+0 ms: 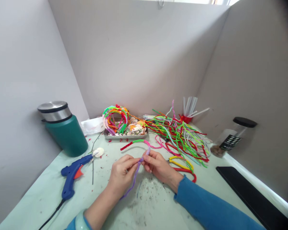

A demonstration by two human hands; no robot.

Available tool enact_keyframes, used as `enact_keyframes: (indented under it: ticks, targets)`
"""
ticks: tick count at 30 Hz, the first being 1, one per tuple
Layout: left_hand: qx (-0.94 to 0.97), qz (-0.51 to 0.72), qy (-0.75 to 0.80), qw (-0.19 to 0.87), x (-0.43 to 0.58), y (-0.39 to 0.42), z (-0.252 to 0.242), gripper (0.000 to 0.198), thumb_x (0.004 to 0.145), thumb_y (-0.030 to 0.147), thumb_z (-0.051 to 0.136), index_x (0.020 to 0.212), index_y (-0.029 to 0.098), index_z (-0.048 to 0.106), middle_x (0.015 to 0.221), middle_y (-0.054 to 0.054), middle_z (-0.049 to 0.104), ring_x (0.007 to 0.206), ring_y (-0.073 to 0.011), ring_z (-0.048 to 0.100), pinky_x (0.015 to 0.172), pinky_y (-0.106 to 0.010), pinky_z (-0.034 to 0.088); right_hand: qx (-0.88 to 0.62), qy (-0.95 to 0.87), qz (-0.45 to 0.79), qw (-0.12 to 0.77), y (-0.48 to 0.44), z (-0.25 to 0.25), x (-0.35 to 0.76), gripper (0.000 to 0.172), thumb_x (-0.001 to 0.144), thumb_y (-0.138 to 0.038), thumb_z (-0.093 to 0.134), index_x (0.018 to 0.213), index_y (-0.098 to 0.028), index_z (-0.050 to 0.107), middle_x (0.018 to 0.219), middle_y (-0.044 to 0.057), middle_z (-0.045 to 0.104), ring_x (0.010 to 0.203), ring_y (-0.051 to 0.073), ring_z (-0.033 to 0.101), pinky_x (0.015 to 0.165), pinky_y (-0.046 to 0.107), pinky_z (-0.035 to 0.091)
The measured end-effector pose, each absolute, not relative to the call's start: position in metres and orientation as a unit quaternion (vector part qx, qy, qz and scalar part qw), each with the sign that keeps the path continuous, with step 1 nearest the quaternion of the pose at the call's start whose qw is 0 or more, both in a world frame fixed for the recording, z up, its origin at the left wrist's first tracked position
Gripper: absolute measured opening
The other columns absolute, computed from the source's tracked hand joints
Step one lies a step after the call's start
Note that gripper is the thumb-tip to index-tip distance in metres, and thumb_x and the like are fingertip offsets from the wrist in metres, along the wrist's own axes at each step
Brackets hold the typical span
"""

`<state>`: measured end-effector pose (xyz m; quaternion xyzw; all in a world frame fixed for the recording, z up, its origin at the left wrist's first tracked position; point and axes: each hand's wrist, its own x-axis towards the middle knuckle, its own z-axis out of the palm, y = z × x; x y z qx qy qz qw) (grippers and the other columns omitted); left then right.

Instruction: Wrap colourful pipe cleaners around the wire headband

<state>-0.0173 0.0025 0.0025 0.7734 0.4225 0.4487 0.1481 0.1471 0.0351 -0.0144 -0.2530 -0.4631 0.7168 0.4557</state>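
Between my two hands is a purple pipe cleaner (pixel 133 182), its loose tail hanging down past my left hand. My left hand (pixel 123 172) pinches it between thumb and forefinger. Close beside, my right hand (pixel 157 165) pinches the upper part, where lilac meets a strip (pixel 138 141) of pink, green and red fuzzy sections curving away to the left. Whether the purple piece is wound around that strip or only laid against it is hard to make out. Yellow-and-red-handled scissors (pixel 182 163) lie just right of my right hand, partly under loose pipe cleaners.
A blue glue gun (pixel 70 179) lies at left, its nozzle by a white disc (pixel 99 152), near a green bottle (pixel 66 134). Behind are a metal tray (pixel 117 137) with colourful wrapped rings (pixel 115 119), heaped pipe cleaners (pixel 180 134) and glue sticks (pixel 190 105). A jar (pixel 232 137) stands right.
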Motion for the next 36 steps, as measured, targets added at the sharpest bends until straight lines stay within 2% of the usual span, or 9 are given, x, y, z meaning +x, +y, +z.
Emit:
enact_keyframes:
  ticks: [6,11,17,20,24,27,30,36]
  targets:
    - [0.757,0.421,0.443,0.234,-0.020,0.004,0.006,0.023,0.083,0.028,0.051,0.085,0.016,0.070,0.067,-0.004,0.061,0.062,-0.0134,0.054,0.060,-0.023,0.041,-0.259,-0.485,0.699,0.456,0.036,-0.015,0.148,0.016,0.075,-0.028,0.063,0.078,-0.014,0.058,0.066,0.000,0.061,0.043,0.004,0.047,0.040,0.016,0.031]
    - [0.743,0.402,0.469,0.259,-0.017,0.001,0.011,0.026,0.084,0.033,0.048,0.079,0.017,0.068,0.065,-0.001,0.060,0.063,-0.0127,0.052,0.064,-0.023,0.039,-0.269,-0.490,0.692,0.456,0.035,-0.015,0.148,0.015,0.075,-0.028,0.063,0.076,-0.014,0.058,0.064,-0.001,0.060,0.043,0.004,0.047,0.041,0.016,0.031]
    - [0.667,0.392,0.511,0.375,-0.016,0.002,0.012,0.034,0.078,0.037,0.050,0.056,0.014,0.058,0.052,0.002,0.051,0.052,-0.0105,0.045,0.052,-0.020,0.034,-0.263,-0.513,0.686,0.444,0.035,-0.016,0.147,0.015,0.074,-0.027,0.065,0.075,-0.013,0.059,0.061,-0.001,0.058,0.043,0.005,0.046,0.042,0.017,0.031]
    - [0.646,0.381,0.530,0.396,-0.017,0.003,0.010,0.038,0.077,0.041,0.050,0.052,0.013,0.057,0.046,0.003,0.043,0.047,-0.0089,0.038,0.047,-0.020,0.029,-0.261,-0.519,0.684,0.442,0.035,-0.016,0.148,0.015,0.074,-0.027,0.064,0.075,-0.013,0.060,0.062,-0.001,0.058,0.043,0.005,0.046,0.042,0.017,0.031]
    - [0.653,0.382,0.549,0.357,-0.016,0.003,0.007,0.040,0.079,0.043,0.047,0.055,0.013,0.060,0.045,0.003,0.044,0.046,-0.0088,0.038,0.046,-0.020,0.029,-0.269,-0.509,0.686,0.446,0.035,-0.015,0.148,0.016,0.075,-0.028,0.064,0.076,-0.013,0.059,0.062,-0.001,0.058,0.043,0.005,0.045,0.042,0.017,0.030]
    - [0.665,0.395,0.560,0.297,-0.015,0.000,0.008,0.041,0.082,0.042,0.044,0.058,0.014,0.062,0.048,0.002,0.050,0.048,-0.0102,0.044,0.048,-0.020,0.032,-0.274,-0.492,0.692,0.452,0.035,-0.015,0.148,0.016,0.075,-0.028,0.064,0.076,-0.013,0.058,0.063,-0.001,0.059,0.043,0.004,0.045,0.041,0.017,0.028]
    - [0.675,0.431,0.551,0.236,-0.014,-0.002,0.010,0.032,0.082,0.038,0.048,0.063,0.015,0.062,0.058,0.001,0.060,0.058,-0.0124,0.054,0.057,-0.021,0.038,-0.273,-0.468,0.700,0.466,0.037,-0.015,0.148,0.017,0.075,-0.029,0.064,0.074,-0.014,0.057,0.062,-0.001,0.058,0.043,0.004,0.045,0.041,0.017,0.028]
    - [0.733,0.483,0.463,0.125,-0.014,-0.003,0.009,0.013,0.081,0.025,0.054,0.073,0.017,0.062,0.074,-0.002,0.064,0.072,-0.0145,0.058,0.070,-0.025,0.044,-0.256,-0.431,0.722,0.477,0.039,-0.016,0.149,0.016,0.075,-0.027,0.064,0.073,-0.013,0.056,0.061,-0.002,0.056,0.042,0.004,0.044,0.042,0.017,0.030]
